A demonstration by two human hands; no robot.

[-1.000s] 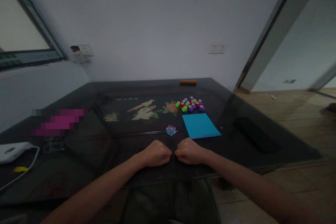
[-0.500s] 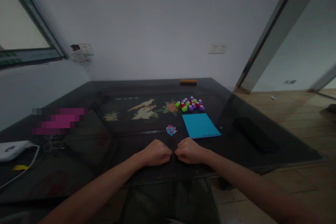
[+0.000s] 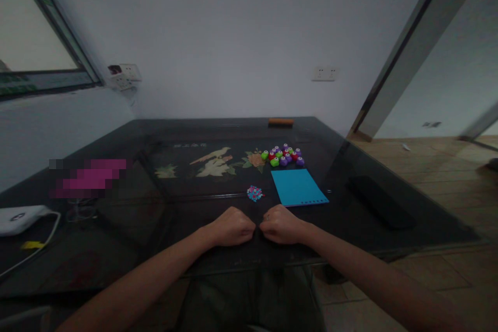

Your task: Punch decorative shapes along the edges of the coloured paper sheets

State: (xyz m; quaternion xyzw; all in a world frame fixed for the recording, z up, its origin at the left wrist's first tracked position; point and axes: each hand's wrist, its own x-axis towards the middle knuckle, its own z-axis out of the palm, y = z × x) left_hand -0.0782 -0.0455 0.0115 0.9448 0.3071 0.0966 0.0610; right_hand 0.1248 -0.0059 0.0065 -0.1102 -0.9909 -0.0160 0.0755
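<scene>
I'm resting my left hand (image 3: 233,227) and right hand (image 3: 282,225), fingers curled closed, at lower centre, seemingly to avoid covering the beads (image 3: 254,193) at centre, while the sheet (image 3: 299,187) and toys (image 3: 284,162) are lying right of centre.

bead pile (image 3: 254,193) left of sheet (image 3: 299,187), toys (image 3: 284,161) behind sheet, roll (image 3: 280,122) behind toys, all on table (image 3: 194,212)

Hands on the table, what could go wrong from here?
Loose small pieces lie in an open pile just beyond the left hand and right hand; a sweep could scatter them. The right hand is close to the blue sheet and might nudge it. The big-eyed toys are bunched; grabbing one may knock others.
</scene>
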